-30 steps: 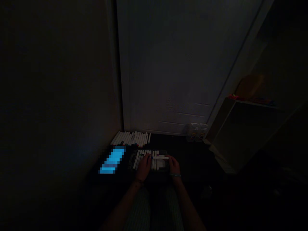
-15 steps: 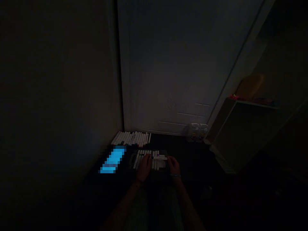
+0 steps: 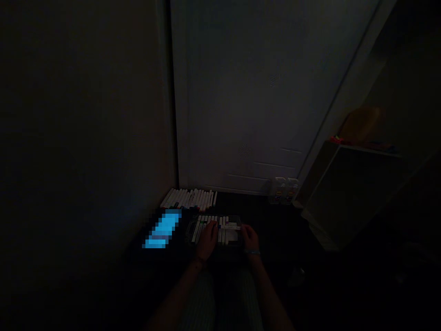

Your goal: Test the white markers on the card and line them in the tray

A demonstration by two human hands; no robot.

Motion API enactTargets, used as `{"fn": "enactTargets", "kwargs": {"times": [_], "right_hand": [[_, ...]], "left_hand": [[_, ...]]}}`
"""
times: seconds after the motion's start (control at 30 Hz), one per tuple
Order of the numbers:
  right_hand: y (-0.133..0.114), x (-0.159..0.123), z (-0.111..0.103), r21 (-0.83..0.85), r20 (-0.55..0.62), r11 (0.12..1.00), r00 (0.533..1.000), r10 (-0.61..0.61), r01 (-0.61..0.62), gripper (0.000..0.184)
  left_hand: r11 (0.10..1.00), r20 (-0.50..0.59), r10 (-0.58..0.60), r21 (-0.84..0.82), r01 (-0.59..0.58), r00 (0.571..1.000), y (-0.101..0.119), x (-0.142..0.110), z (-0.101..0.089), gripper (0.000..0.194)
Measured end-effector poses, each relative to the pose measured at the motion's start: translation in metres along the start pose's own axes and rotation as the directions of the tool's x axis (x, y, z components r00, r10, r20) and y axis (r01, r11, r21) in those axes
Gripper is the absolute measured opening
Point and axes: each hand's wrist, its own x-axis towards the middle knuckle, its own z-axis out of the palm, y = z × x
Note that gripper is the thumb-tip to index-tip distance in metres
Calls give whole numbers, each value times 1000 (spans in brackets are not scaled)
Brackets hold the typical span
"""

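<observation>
Underlying all: dark tabletop (image 3: 282,230); case (image 3: 190,233) of markers (image 3: 222,236); my left hand (image 3: 207,236), grip unclear; my right hand (image 3: 250,237), pinching; white marker (image 3: 230,227), right end in that pinch, over the case, scarcely shifted this past second: handling unadvanced.

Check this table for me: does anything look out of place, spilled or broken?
Nothing looks spilled or broken, though the picture is very dark. One oddity: the bright blue patch left of the case shows as coarse blocks. The marker between the left hand and right hand sits crosswise to those in the case.
</observation>
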Motion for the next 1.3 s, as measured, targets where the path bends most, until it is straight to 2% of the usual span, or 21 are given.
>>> {"fn": "enactTargets", "kwargs": {"times": [0.33,0.63,0.83,0.97,1.07,1.2,1.3], "right_hand": [[1,-2,2,-20,-58,999,997,-44,43,31],[0,-2,1,-25,-49,996,995,-86,85,31],[3,-1,1,52,-41,998,998,-37,39,31],[3,0,2,93,9,996,1000,2,-3,32],[4,0,2,40,14,999,1000,-25,24,30],[5,0,2,-53,-36,997,997,-65,63,30],[4,-1,2,-44,-54,998,997,-54,51,31]], "left_hand": [[1000,18,9,-3,-9,1000,0,-1,1,20],[1000,7,18,23,-18,1000,0,-1,1,19],[999,21,33,23,-33,999,-1,0,-1,19],[999,8,31,13,-31,999,1,0,-1,20],[999,2,32,18,-32,999,2,0,0,19],[1000,11,26,11,-26,1000,1,0,0,20],[1000,18,24,2,-24,1000,-1,0,1,21]]}}
